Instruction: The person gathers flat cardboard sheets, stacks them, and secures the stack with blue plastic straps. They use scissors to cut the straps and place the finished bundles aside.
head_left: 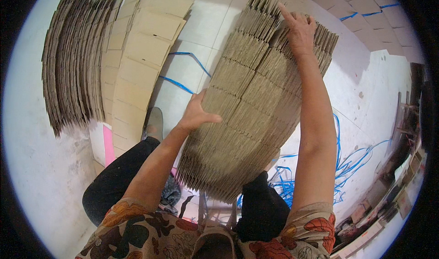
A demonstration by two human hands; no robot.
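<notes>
Your fingers on the left hand (pixel 197 113) are spread against the near left edge of a thick stack of flattened cardboard sheets (pixel 249 103), thumb lying across the top face and the other fingers hidden behind the edge, so you are gripping the stack from its side. Your right hand (pixel 299 30) reaches over to the far end of the same stack, palm down, fingers extended and pressed onto the upper edges of the sheets, with the index finger pointing away from you; whether the fingertips curl over the far edge I cannot tell. The stack sits between your two forearms, tilted and fanned, its lower end resting near your lap above your dark trousers (pixel 116 179). To your left, a second pile of folded cardboard (pixel 137 67) leans across the pale tiled floor (pixel 201 26), and beside it a bundle of sheets stands on edge (pixel 71 58) against the wall. Blue plastic strapping (pixel 185 69) lies on the floor between the piles, and a larger tangle of blue strapping (pixel 347 163) lies to your right.
</notes>
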